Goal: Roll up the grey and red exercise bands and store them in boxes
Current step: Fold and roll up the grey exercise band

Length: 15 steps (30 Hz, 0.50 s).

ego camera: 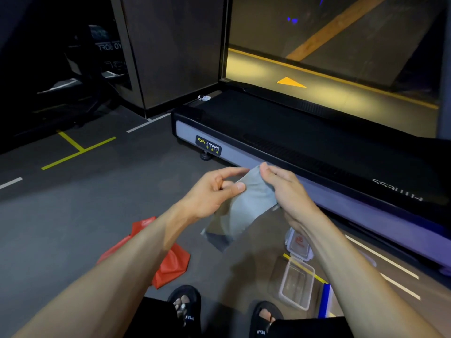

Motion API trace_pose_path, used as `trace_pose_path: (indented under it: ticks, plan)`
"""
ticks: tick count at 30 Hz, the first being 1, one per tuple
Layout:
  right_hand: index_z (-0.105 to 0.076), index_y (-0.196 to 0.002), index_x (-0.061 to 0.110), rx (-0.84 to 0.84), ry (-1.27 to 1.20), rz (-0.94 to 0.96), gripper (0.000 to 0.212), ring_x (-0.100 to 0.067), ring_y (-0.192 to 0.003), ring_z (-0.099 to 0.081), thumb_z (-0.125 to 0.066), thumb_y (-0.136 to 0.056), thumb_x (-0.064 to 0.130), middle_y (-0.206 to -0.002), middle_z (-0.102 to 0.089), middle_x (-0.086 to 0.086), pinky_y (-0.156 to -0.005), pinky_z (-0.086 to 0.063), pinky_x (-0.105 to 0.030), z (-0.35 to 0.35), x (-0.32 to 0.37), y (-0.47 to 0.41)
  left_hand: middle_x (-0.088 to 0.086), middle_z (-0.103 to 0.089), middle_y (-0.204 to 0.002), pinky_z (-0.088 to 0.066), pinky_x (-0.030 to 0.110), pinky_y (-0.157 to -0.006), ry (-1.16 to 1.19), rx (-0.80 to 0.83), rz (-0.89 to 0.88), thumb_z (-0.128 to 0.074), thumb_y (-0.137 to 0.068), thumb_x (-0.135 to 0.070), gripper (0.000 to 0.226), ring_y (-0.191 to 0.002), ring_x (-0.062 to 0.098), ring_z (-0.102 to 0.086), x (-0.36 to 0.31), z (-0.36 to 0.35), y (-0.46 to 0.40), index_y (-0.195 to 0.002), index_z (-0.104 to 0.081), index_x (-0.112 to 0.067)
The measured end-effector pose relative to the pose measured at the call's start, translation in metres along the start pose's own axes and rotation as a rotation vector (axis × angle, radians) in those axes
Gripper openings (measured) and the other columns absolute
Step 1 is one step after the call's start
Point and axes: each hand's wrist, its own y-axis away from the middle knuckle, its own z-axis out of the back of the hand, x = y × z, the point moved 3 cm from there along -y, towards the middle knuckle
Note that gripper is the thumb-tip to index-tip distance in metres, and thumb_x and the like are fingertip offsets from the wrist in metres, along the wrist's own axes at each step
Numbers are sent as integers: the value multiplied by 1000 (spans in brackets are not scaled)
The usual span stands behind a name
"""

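The grey exercise band point(246, 208) hangs in the air between my hands, its lower end dangling above the floor. My left hand point(214, 191) pinches its left edge with thumb and curled fingers. My right hand point(283, 189) grips its upper right corner. The red band point(170, 262) lies crumpled on the floor under my left forearm, partly hidden by it. A clear plastic box point(296, 286) stands open on the floor below my right forearm, and its lid point(299, 245) with a red mark lies just beyond it.
A treadmill point(317, 152) runs across the floor right behind my hands. My feet in black sandals point(185, 306) are at the bottom edge. A blue-edged object point(325, 301) sits right of the box. Yellow and white lines mark the dark floor.
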Motion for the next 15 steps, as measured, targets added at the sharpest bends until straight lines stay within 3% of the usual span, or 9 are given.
trace_pose_path:
  ticks: [3, 8, 10, 12, 15]
  plan:
    - [-75, -104, 2, 24, -24, -23, 46, -40, -99, -73, -47, -107, 38, -99, -77, -22, -94, -55, -52, -2, -2, 0, 49, -60, -95, -56, 40, -89, 10, 17, -15, -63, -98, -12, 46, -96, 31, -61, 0, 2, -2, -143, -54, -9]
    - [-72, -110, 9, 6, 47, 28, 35, -35, -102, -73, -49, -107, 35, -102, -77, -16, -91, -56, -47, -2, 0, 2, 6, -70, -74, -53, 21, -80, -7, 50, -4, -57, -100, -2, 46, -79, 7, -64, -3, -1, 0, -145, -51, -8]
    - [-68, -110, 17, -40, 120, 50, 26, -29, -102, -73, -53, -105, 38, -103, -77, -9, -93, -56, -48, 1, -1, 1, 12, -75, -88, -55, 24, -80, -10, 68, -22, -58, -100, -4, 38, -85, 11, -69, -4, -4, 1, -137, -59, -6]
    - [-67, -107, 20, -29, 149, 40, 28, -26, -100, -74, -51, -105, 43, -102, -77, -6, -94, -56, -50, 0, -3, 0, 7, -78, -90, -55, 24, -77, -42, 34, -32, -59, -99, -5, 27, -83, 10, -71, -5, -4, 2, -126, -65, -6]
    - [-66, -108, 20, 54, 167, 20, 31, -14, -97, -72, -51, -104, 47, -101, -76, -1, -87, -57, -35, -4, -2, 3, -2, -77, -81, -54, 21, -74, -97, -26, -36, -62, -98, -7, 20, -78, 6, -70, -4, -4, 1, -117, -67, -3]
